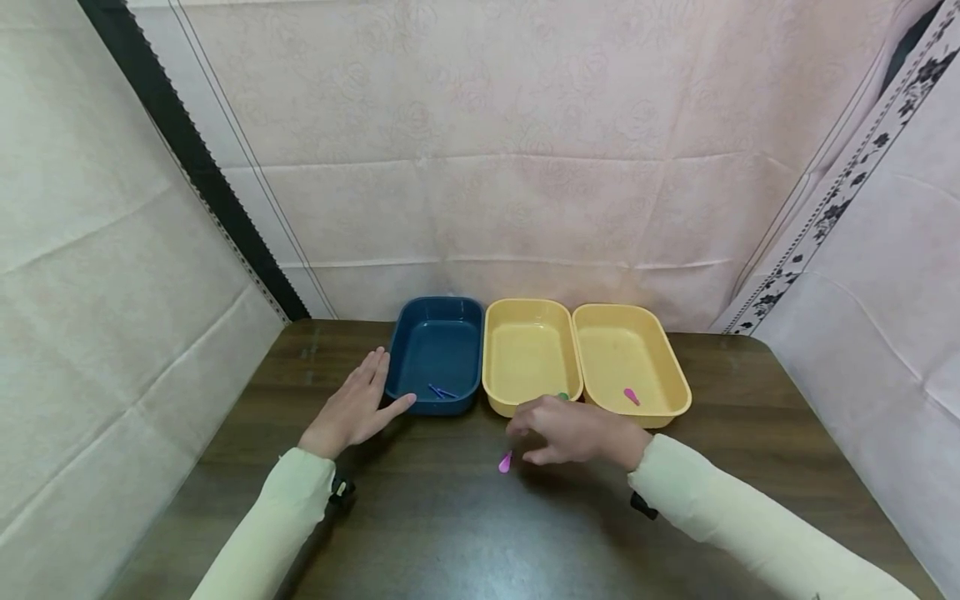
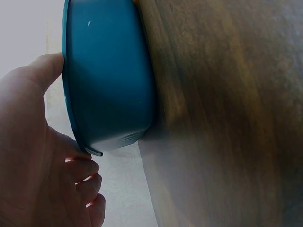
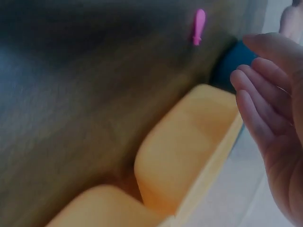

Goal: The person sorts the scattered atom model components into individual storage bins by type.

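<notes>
My left hand [image 1: 358,406], fingers straight and thumb spread, rests at the near left corner of a blue tray [image 1: 437,358]. In the left wrist view the thumb meets the tray's rim. Several thin dark blue pieces lie in that tray's near end. My right hand [image 1: 562,429] hovers in front of the middle yellow tray [image 1: 525,342], fingers loosely bent and holding nothing. Just beyond its fingertips a small pink teardrop-shaped piece [image 1: 506,462], narrow at one end, lies on the table; the right wrist view shows this pink piece [image 3: 199,27] apart from the fingers.
A second yellow tray [image 1: 618,350] stands at the right of the row, with a pink piece [image 1: 632,397] inside. A green bit [image 1: 562,397] shows in the middle tray, partly behind my right hand. Pale cloth [image 1: 480,208] hangs behind the brown wooden table [image 1: 420,525] and at both sides.
</notes>
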A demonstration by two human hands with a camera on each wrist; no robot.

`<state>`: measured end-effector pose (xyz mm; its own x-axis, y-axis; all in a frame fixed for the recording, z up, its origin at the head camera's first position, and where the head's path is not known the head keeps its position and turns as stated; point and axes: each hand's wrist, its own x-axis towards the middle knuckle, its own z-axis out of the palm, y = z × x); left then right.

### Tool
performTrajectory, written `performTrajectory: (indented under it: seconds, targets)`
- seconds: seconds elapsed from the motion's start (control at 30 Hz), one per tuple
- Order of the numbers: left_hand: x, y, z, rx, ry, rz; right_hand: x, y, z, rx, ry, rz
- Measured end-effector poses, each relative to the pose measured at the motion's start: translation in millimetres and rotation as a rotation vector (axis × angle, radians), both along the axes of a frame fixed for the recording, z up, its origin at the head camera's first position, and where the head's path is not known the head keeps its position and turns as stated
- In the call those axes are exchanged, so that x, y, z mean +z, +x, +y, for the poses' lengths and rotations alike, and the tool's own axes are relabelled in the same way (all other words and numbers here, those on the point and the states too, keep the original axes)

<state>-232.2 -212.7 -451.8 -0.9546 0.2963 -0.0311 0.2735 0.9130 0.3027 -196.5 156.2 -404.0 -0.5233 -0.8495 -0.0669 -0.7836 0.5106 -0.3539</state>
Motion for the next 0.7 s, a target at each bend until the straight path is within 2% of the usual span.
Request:
performTrajectory:
  seconds: [0.13, 0.37, 0.7]
  targets:
    - [0.4, 1.4, -0.7, 0.0, 0.008, -0.005, -13.0, -2.5, -9.1, 0.011, 0.023, 0.0]
    - [0.7, 1.7, -1.1, -0.004, 0.016, -0.003, -33.9, -5.0, -17.6, 0.048, 0.049, 0.105]
    - [-0.9, 1.0, -1.8, -0.002, 0.019, -0.009, -52.2, -7.0, -20.9, 0.062, 0.012, 0.091]
